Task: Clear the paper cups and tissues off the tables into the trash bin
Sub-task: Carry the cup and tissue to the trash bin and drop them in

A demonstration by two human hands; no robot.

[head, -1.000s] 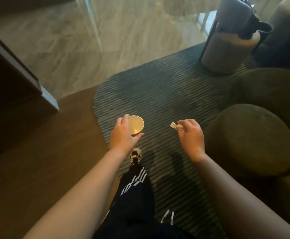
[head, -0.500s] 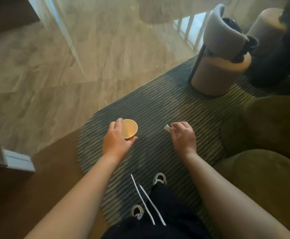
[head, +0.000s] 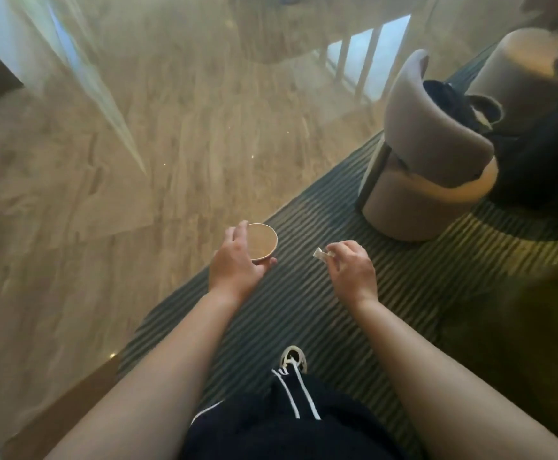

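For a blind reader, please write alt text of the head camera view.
A person's left hand holds an empty paper cup and the right hand pinches a small tissue scrap, above a striped rug beside a round armchair.

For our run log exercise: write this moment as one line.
left hand: holds paper cup | right hand: pinches tissue scrap | over striped rug | bin: unseen

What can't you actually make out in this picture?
- Trash bin: nowhere in the head view.
- Inside of the paper cup in the left hand: too blurred to tell whether it is empty.
- Small scrap pinched in the right hand: too small to tell what it is.
- Dark things on the chair: in shadow, unclear.
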